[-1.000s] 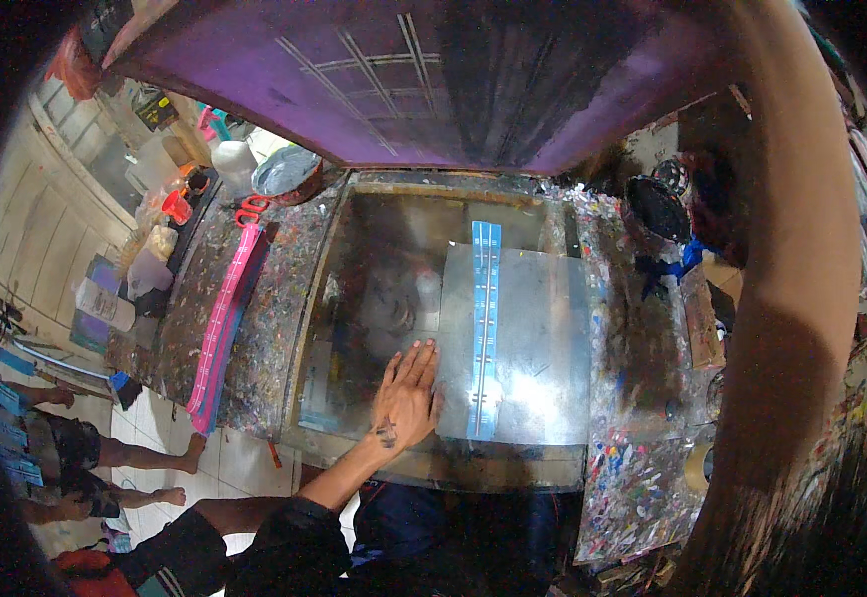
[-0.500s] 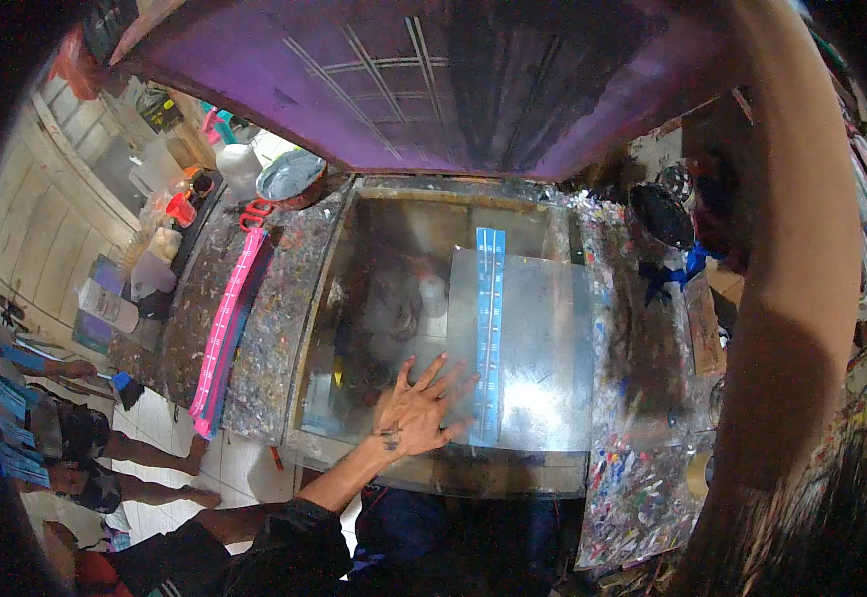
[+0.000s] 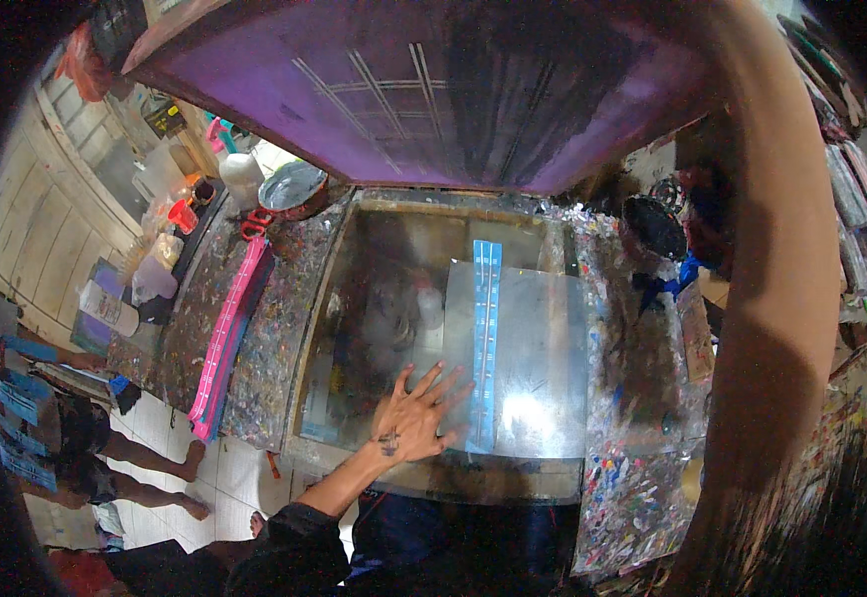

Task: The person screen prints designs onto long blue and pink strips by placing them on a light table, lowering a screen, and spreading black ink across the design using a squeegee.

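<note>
My left hand (image 3: 411, 418) lies with fingers spread on a glass panel (image 3: 359, 298) set in a frame, just left of a blue printed strip (image 3: 486, 328) on a clear sheet (image 3: 543, 318). My right forearm (image 3: 781, 229) rises along the right edge toward the top of a raised screen frame with purple mesh (image 3: 493, 119); its hand is outside the picture. A stack of pink printed strips (image 3: 226, 338) lies on the paint-spattered left board, below red-handled scissors (image 3: 254, 227).
A bowl of grey paste (image 3: 292, 187), bottles (image 3: 107, 306) and orange cups (image 3: 183, 217) are at the back left. A black container (image 3: 652, 224) and blue rag (image 3: 672, 279) sit at the right. Another person (image 3: 35, 428) is at the lower left, near a tiled floor (image 3: 234, 468).
My left fingers, closer together a second ago, have spread out, and the hand has shifted right and down toward the blue strip. The whole view has shifted slightly.
</note>
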`<state>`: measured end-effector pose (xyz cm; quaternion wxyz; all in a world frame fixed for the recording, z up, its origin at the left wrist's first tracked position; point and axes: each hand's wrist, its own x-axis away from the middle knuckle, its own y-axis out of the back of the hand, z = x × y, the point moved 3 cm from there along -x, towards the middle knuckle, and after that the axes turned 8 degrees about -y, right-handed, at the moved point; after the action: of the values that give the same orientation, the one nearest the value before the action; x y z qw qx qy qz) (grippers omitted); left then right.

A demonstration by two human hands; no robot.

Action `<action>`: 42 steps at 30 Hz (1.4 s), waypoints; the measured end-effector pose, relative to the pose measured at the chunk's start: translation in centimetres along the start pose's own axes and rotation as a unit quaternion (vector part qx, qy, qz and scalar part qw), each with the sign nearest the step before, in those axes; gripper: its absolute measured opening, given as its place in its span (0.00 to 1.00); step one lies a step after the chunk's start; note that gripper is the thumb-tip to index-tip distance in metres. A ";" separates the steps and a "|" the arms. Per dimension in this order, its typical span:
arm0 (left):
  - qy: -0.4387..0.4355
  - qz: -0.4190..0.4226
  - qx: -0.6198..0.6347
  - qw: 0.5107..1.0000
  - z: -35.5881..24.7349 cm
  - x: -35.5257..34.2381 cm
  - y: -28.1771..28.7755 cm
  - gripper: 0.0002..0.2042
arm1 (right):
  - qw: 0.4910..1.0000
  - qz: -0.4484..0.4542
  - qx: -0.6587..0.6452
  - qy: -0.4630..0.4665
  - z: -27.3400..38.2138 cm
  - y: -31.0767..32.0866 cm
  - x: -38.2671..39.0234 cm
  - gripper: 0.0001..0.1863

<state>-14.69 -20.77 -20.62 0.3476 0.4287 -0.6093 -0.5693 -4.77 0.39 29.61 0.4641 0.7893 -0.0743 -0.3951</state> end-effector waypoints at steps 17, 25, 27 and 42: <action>-0.001 0.027 -0.005 1.000 -0.6 0.1 1.2 0.38 | 0.998 0.047 -0.006 -0.040 0.1 -0.5 -1.2 0.21; 0.016 -0.093 0.107 0.990 -0.3 0.3 1.4 0.35 | 0.999 0.037 -0.008 -0.021 -1.1 -1.0 -1.3 0.21; 0.067 -0.190 0.174 0.964 -0.4 0.2 1.4 0.33 | 0.999 0.025 0.002 -0.029 -0.6 -0.7 -1.3 0.21; 0.222 -0.424 -0.206 0.853 -6.0 5.8 26.0 0.38 | 0.972 -0.102 -0.181 -0.111 11.4 -4.2 23.0 0.17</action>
<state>-14.83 -28.90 5.43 0.2788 0.6790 -0.1436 -0.6638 1.84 -16.08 10.54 0.5457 0.6469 0.0284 -0.5319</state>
